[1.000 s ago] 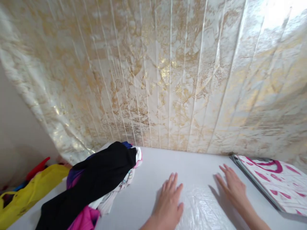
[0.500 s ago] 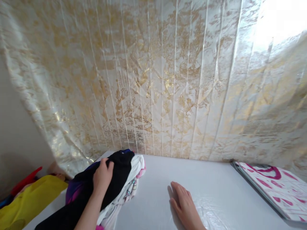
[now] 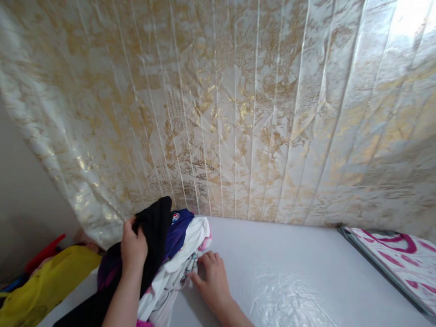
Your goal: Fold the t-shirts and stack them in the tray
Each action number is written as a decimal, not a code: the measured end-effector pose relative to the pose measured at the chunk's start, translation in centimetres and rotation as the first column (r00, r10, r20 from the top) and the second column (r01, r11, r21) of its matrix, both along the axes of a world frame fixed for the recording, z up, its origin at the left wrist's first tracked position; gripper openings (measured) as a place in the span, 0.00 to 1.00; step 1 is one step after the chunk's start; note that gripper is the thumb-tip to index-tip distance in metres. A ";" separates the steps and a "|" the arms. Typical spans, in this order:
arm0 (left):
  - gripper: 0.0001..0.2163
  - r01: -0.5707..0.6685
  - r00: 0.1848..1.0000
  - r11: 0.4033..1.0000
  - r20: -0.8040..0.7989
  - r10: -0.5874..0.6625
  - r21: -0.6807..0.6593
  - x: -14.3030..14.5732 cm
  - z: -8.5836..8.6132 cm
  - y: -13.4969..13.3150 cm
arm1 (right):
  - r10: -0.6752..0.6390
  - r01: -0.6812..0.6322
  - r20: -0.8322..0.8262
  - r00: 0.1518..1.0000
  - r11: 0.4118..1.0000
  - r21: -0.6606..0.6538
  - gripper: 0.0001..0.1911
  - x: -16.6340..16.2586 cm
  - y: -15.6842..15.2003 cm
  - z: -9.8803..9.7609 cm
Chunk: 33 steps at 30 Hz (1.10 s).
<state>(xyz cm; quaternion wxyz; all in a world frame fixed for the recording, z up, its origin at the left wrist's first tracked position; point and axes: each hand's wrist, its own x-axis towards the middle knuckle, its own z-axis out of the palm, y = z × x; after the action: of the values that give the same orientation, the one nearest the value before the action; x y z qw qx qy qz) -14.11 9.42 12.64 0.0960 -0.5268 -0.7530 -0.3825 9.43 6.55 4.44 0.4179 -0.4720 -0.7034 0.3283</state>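
Observation:
A black garment (image 3: 155, 231) is gripped by my left hand (image 3: 134, 247), which lifts its upper end off the clothes pile at the left of the table. Beneath it a purple garment (image 3: 179, 231) with a small round badge now shows. Under that lie a white garment (image 3: 199, 229) and a pale printed garment (image 3: 177, 272). My right hand (image 3: 213, 277) is at the pile's right edge, fingers curved and apart, thumb near the pale printed garment. Whether its fingertips touch the cloth I cannot tell.
Folded clothes, topped by a white shirt with pink print (image 3: 402, 259), lie on the right of the white table (image 3: 282, 268). A yellow garment (image 3: 57, 281) and a red one (image 3: 44, 254) lie at the far left. A gold-patterned curtain (image 3: 231, 113) hangs behind the table.
My left hand has drawn the black garment up and to the left, baring the purple one. My right hand has moved left across the table to the pile.

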 end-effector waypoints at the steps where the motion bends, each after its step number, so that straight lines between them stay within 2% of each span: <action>1: 0.20 -0.003 1.000 1.000 -0.018 0.003 -0.017 0.9 0.0 0.2 | -0.002 0.002 -0.036 0.999 1.000 -0.012 0.07 -0.9 0.4 -0.2; 3: 0.19 0.031 0.998 0.996 -0.053 -0.035 -0.088 2.8 -0.1 0.3 | 0.004 -0.010 -0.130 0.991 0.999 -0.045 0.06 -1.7 1.1 -0.6; 5: 0.17 0.110 0.988 0.977 -0.090 -0.129 -0.185 4.9 -0.2 0.0 | 0.010 -0.035 -0.260 0.966 0.995 -0.089 0.10 -1.6 1.6 -0.9; 7: 0.25 0.132 0.961 0.934 -0.186 -0.203 -0.333 7.0 -0.5 -0.4 | -0.002 -0.053 -0.397 0.918 0.990 -0.129 0.15 -0.9 1.8 -1.0; 9: 0.35 0.047 0.917 0.872 -0.324 -0.231 -0.488 8.7 -0.9 -0.7 | -0.036 -0.061 -0.516 0.856 0.984 -0.170 0.18 -0.1 1.6 -0.8; 11: 0.38 -0.069 0.879 0.827 -0.427 -0.215 -0.558 9.7 -1.3 -0.8 | -0.073 -0.075 -0.606 0.792 0.974 -0.215 0.20 1.0 1.0 -0.1; 14: 0.34 -0.136 0.874 0.838 -0.463 -0.150 -0.528 9.9 -1.4 -0.7 | -0.125 -0.093 -0.716 0.686 0.962 -0.257 0.20 3.5 0.0 2.0; 15: 0.33 -0.149 0.871 0.843 -0.472 -0.135 -0.517 9.7 -1.4 -0.6 | -0.145 -0.094 -0.756 0.638 0.960 -0.264 0.20 4.8 -0.4 3.0; 17: 0.31 -0.162 0.866 0.850 -0.485 -0.121 -0.502 9.4 -1.2 -0.4 | -0.194 -0.110 -0.851 0.487 0.954 -0.281 0.19 7.9 -1.0 5.1; 19: 0.31 -0.162 0.863 0.854 -0.491 -0.120 -0.494 9.2 -1.1 -0.4 | -0.230 -0.079 -0.883 0.409 0.955 -0.285 0.18 11.4 -1.7 7.1; 21: 0.30 -0.161 0.864 0.857 -0.490 -0.119 -0.490 9.2 -1.1 -0.3 | -0.263 -0.021 -0.884 0.387 0.956 -0.293 0.18 14.6 -2.5 8.5; 24: 0.30 -0.160 0.867 0.859 -0.486 -0.113 -0.486 9.2 -1.2 -0.4 | -0.307 0.050 -0.871 0.384 0.949 -0.312 0.19 17.7 -3.6 9.0; 28: 0.30 -0.163 0.871 0.860 -0.480 -0.104 -0.483 9.0 -1.6 -0.4 | -0.303 0.039 -0.856 0.418 0.948 -0.316 0.18 18.3 -4.4 8.7; 30: 0.31 -0.163 0.878 0.855 -0.468 -0.102 -0.493 8.7 -1.9 -0.4 | -0.285 0.050 -0.862 0.419 0.955 -0.291 0.17 18.5 -4.2 9.2; 33: 0.33 -0.157 0.889 0.848 -0.446 -0.101 -0.507 8.3 -2.4 -0.3 | -0.260 0.171 -0.889 0.376 0.963 -0.210 0.15 21.1 -3.7 10.6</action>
<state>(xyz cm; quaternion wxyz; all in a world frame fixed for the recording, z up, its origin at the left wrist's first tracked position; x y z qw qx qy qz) -5.79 9.11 10.23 0.1268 -0.5959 -0.7926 -0.0240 30.55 2.86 15.03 0.7516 -0.3213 -0.2806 0.5031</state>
